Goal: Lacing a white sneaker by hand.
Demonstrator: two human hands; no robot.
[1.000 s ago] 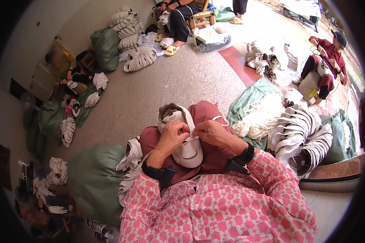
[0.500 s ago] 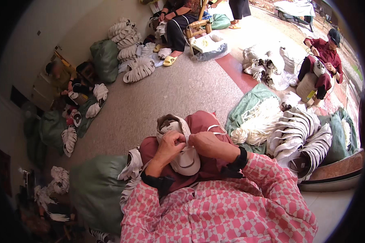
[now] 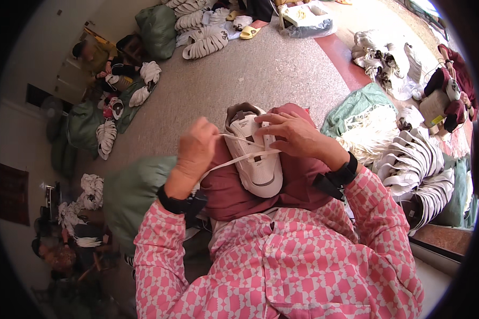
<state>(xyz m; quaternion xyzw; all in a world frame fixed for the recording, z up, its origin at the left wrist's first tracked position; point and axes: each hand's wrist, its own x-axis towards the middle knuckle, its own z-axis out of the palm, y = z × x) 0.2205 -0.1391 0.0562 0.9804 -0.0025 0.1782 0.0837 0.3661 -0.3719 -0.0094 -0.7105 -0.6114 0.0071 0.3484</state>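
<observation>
A cream-white shoe point(image 3: 258, 178) lies on my lap, its toe toward me and its dark-lined opening away from me. My left hand point(image 3: 196, 151), somewhat blurred, is raised left of the shoe with its fingers closed on a white shoelace point(image 3: 234, 139) that runs taut to the eyelets. Another stretch of lace crosses the shoe lower down and trails off below my left wrist. My right hand point(image 3: 298, 135) has its fingers spread at the shoe's right edge, the fingertips over the eyelet side.
Right of my knees, a green sack point(image 3: 359, 106) holds a heap of white laces point(image 3: 370, 130), beside stacked white shoe uppers point(image 3: 412, 159). A stuffed green sack point(image 3: 138, 186) stands at my left. Other people sit by more piles, one far left point(image 3: 98, 56), another far right point(image 3: 457, 80).
My hands were together over the shoe and are now apart, the left drawn out leftward with the lace, the right spread open. The view has shifted, and more of the shoe shows.
</observation>
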